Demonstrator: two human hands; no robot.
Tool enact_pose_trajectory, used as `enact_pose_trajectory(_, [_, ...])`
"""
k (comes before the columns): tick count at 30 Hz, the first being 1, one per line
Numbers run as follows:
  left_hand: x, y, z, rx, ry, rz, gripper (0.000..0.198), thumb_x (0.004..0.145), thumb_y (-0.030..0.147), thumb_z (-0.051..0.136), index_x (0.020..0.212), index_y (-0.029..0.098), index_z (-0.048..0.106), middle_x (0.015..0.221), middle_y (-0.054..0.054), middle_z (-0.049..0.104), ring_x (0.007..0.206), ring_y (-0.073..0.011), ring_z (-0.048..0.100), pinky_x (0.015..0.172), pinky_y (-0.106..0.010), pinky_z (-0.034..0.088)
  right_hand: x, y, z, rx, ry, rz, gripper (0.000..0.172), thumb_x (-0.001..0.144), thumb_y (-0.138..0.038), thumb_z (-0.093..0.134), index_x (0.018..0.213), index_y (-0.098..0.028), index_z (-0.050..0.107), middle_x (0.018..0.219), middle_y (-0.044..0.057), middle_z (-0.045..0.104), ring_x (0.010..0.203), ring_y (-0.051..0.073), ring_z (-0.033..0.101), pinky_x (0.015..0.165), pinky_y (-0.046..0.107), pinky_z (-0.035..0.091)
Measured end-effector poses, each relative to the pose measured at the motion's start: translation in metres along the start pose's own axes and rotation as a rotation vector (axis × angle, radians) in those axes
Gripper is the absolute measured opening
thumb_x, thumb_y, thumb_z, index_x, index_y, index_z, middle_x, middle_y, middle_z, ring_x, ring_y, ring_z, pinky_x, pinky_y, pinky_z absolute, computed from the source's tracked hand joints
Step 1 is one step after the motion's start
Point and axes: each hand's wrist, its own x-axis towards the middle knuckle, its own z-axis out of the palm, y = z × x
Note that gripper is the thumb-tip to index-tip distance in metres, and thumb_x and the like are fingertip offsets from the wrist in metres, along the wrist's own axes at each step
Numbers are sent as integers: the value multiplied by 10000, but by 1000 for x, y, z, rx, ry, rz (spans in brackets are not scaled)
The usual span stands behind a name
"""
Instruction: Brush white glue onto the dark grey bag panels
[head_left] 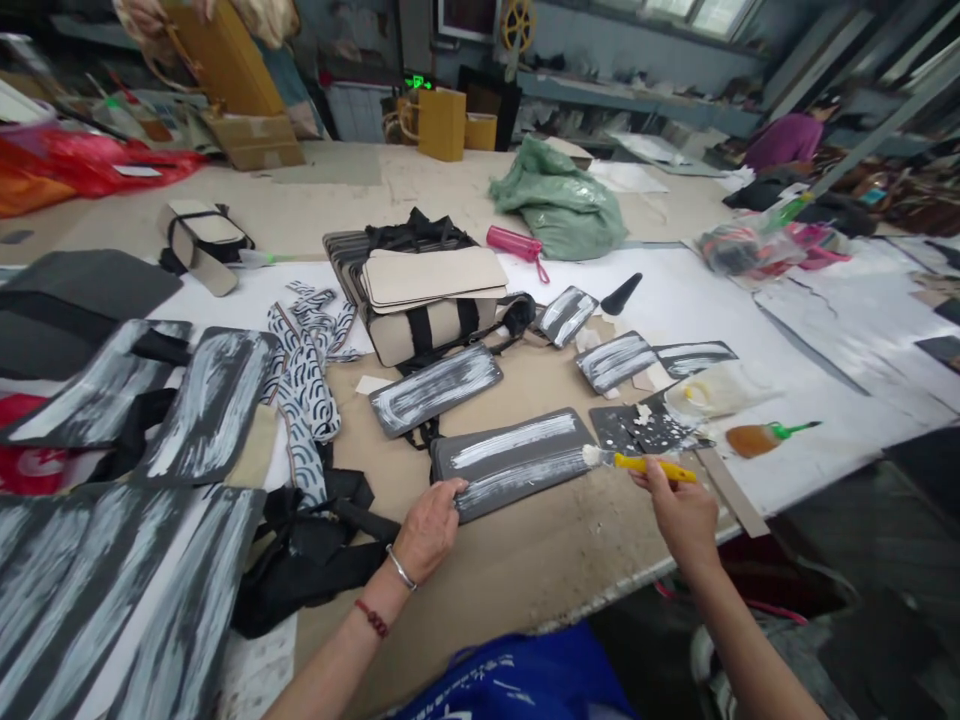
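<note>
My left hand (429, 527) presses down with curled fingers on the near left corner of a long dark grey panel (517, 462) streaked with white glue. My right hand (679, 505) is closed around a yellow-handled brush (641, 464), whose white bristle tip touches the panel's right end. The panel lies flat on brown cardboard (525, 550) at the table's front edge.
More glue-streaked grey panels (435, 388) lie around, with a large pile (112, 560) at the left. A beige bag (431, 300) stands behind. A glue-spattered black sheet (645, 428), a clear tub (712, 392) and an amber squeeze bottle (761, 437) sit at the right. A person in purple (787, 138) sits far back.
</note>
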Motion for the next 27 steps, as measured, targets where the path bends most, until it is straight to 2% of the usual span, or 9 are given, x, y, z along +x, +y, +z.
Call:
enact_pose_trajectory(2, [-3, 2, 2, -17, 38, -25, 308, 802, 92, 334, 1064, 159, 482, 1012, -89, 610, 962, -174, 575, 879, -345, 478, -2, -7, -3, -76, 72, -142, 524, 830, -588, 359, 858, -150, 645, 726, 84, 667, 727, 252, 634, 658, 364, 491])
enact_pose_trajectory(4, [-8, 4, 7, -4, 146, -90, 277, 828, 148, 356, 1072, 160, 488, 1055, -107, 586, 1012, -195, 551, 904, -376, 459, -12, -15, 1, -114, 96, -346, 471, 874, -513, 347, 899, -137, 630, 827, 108, 661, 776, 234, 624, 688, 342, 487])
enact_pose_trajectory(7, [-16, 2, 20, 12, 306, -270, 278, 819, 241, 425, 1066, 145, 505, 988, -125, 578, 938, -236, 564, 840, -435, 481, -37, -26, 16, -192, 35, -617, 362, 917, -363, 341, 959, -120, 606, 903, 130, 642, 830, 222, 610, 713, 325, 488])
enact_pose_trajectory(9, [-20, -1, 29, -31, 326, -363, 292, 797, 261, 448, 1051, 135, 516, 897, -111, 585, 817, -230, 586, 754, -427, 510, -56, -34, 28, -222, -2, -705, 299, 919, -278, 352, 1012, -115, 585, 929, 133, 633, 856, 223, 603, 718, 326, 496])
enact_pose_trajectory(13, [-23, -3, 38, -126, 324, -411, 302, 775, 257, 456, 1037, 135, 543, 876, -103, 591, 781, -222, 589, 739, -413, 511, -93, -63, 42, -132, -23, -744, 243, 898, -194, 396, 1072, -125, 551, 937, 126, 625, 890, 216, 594, 750, 329, 510])
enact_pose_trajectory(17, [-21, -2, 34, -204, 337, -440, 294, 784, 221, 416, 1006, 140, 590, 890, -114, 609, 859, -225, 586, 798, -401, 497, -132, -101, 45, 50, -73, -787, 271, 874, -151, 436, 1132, -152, 521, 942, 113, 628, 891, 192, 601, 744, 297, 526])
enact_pose_trajectory(20, [-20, -6, 29, -348, 315, -512, 326, 774, 153, 369, 983, 132, 618, 878, -110, 617, 790, -194, 605, 758, -366, 518, -155, -120, 42, 191, -162, -804, 277, 870, -145, 440, 1137, -158, 514, 940, 106, 630, 893, 181, 603, 746, 281, 531])
enact_pose_trajectory(24, [-17, -13, 24, -601, 257, -668, 335, 747, 110, 370, 953, 123, 634, 805, -74, 625, 649, -137, 605, 674, -299, 533, -152, -127, 29, 330, -286, -694, 237, 887, -155, 407, 1086, -188, 533, 944, 77, 627, 905, 161, 596, 764, 275, 526])
enact_pose_trajectory(27, [-13, -12, 21, -638, 247, -744, 311, 756, 139, 397, 966, 107, 624, 788, -70, 632, 656, -137, 603, 665, -279, 520, -128, -124, 27, 337, -237, -633, 209, 886, -170, 434, 1060, -191, 546, 943, 67, 625, 901, 161, 593, 781, 288, 518])
